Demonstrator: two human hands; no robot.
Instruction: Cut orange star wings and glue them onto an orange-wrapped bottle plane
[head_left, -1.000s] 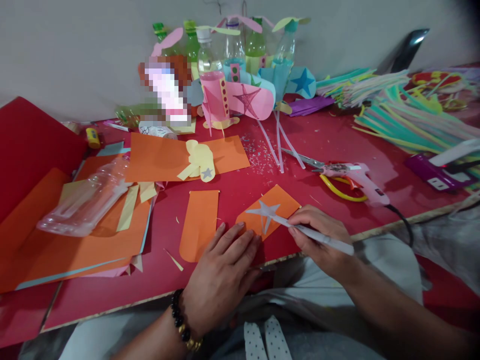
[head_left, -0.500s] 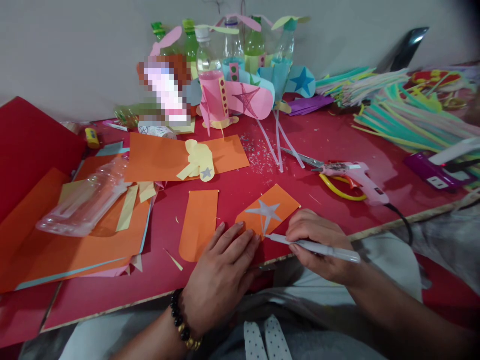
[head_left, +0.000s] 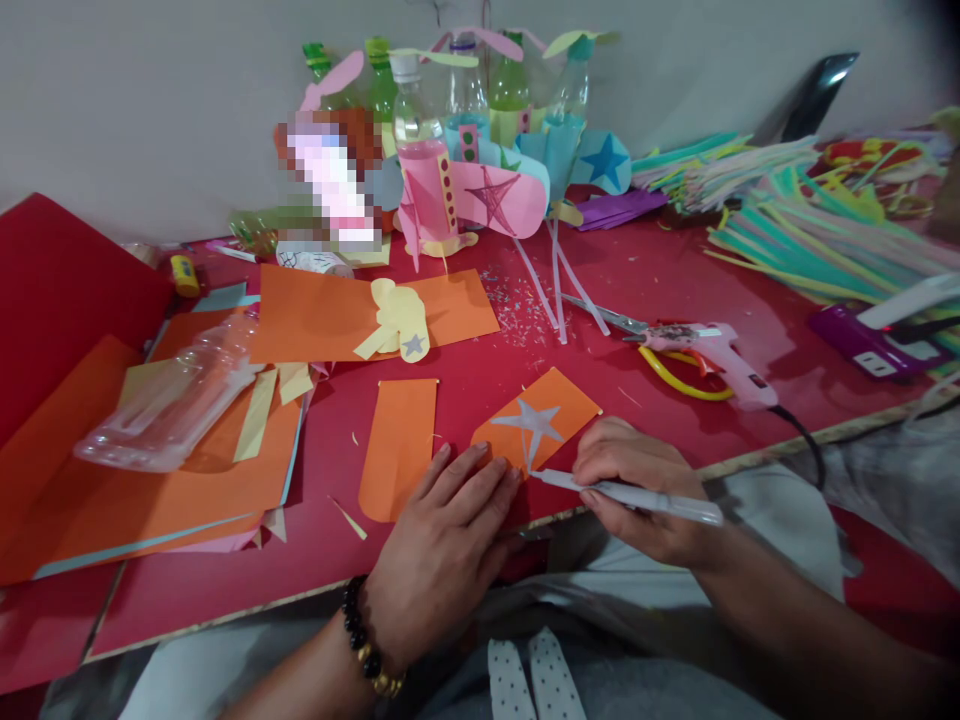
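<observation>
Clear bottle (head_left: 421, 165), pink below, contents unclear, pen (head_left: 637, 495) in right fingers (head_left: 615, 461)

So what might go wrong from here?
The left hand, beside the drawn grey star, might smear it if the ink is wet. The slim white pen, near the edge of the starred orange paper piece, could slip onto the red table. The pink glue gun seems to lie across the yellow-handled metal scissors; if hot, it might burn someone grabbing them.
</observation>
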